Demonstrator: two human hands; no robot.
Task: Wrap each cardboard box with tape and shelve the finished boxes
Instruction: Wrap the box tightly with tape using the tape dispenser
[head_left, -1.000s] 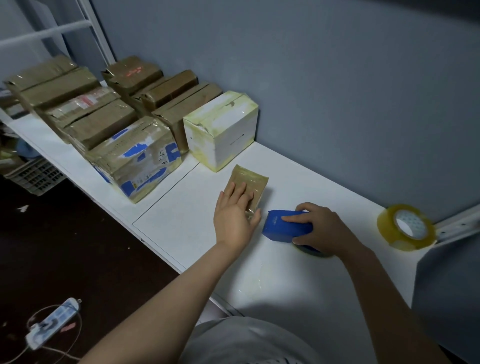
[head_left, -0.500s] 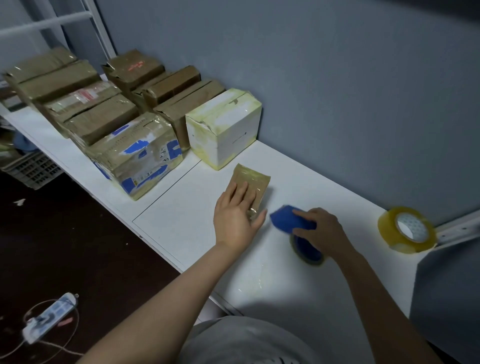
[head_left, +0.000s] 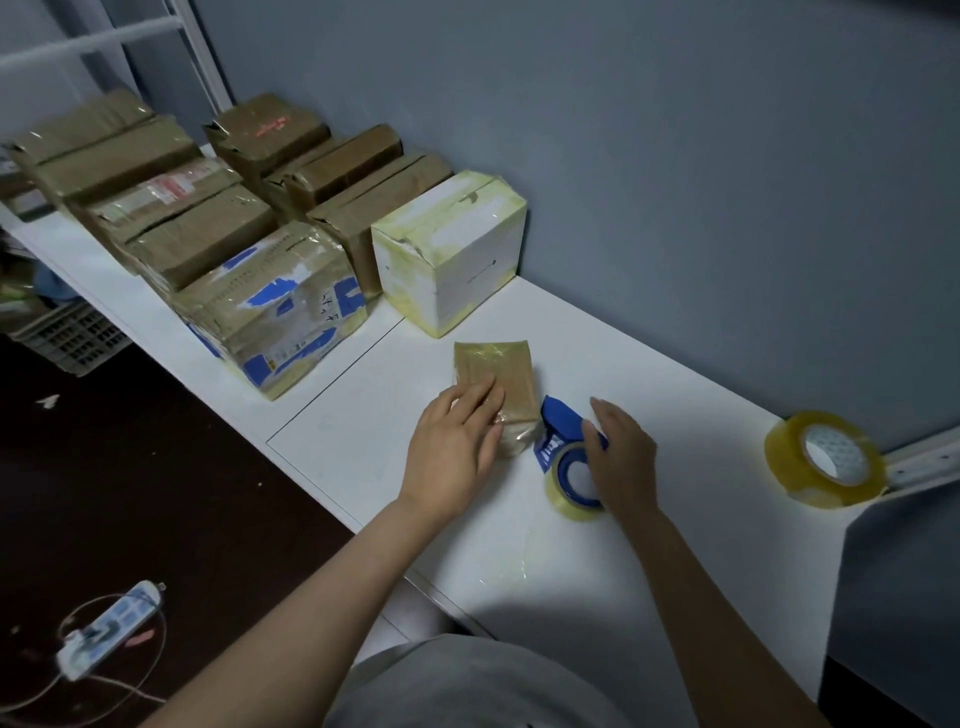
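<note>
- White shelf (head_left: 701, 400), grey wall (head_left: 675, 156).
- Left hand (head_left: 454, 447) presses flat on glossy taped box (head_left: 501, 374).
- Right hand (head_left: 623, 457) grips blue dispenser (head_left: 563, 418), now tipped, roll showing, at box's 4 o'clock.

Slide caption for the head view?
Left hand flat on small taped box; right hand holds blue tape dispenser beside it.
</note>
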